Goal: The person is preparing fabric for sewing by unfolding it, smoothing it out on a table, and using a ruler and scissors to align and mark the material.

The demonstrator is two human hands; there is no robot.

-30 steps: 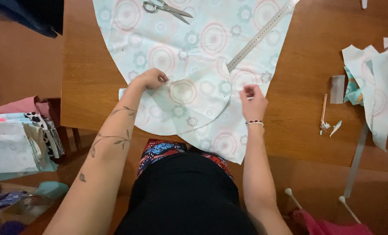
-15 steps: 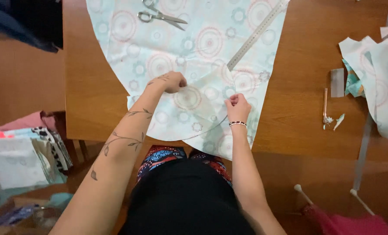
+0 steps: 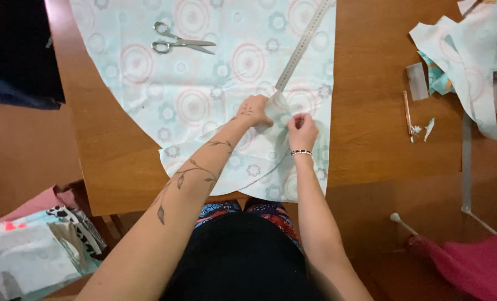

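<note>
Both arms are bare, without sleeves. The left forearm carries a dark vine-and-leaf tattoo running toward the left hand (image 3: 253,111), whose back bears a small tattoo. A beaded bracelet circles the wrist of the right hand (image 3: 302,132). She wears a black top over patterned red-and-blue clothing.

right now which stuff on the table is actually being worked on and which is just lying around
In use:
- patterned fabric, pinched and folded by the left hand and right hand
- metal ruler, its end beside the hands

Lying about:
- scissors on the fabric
- fabric scraps at right
- pencil-like stick
- pink cloth below the table
</note>
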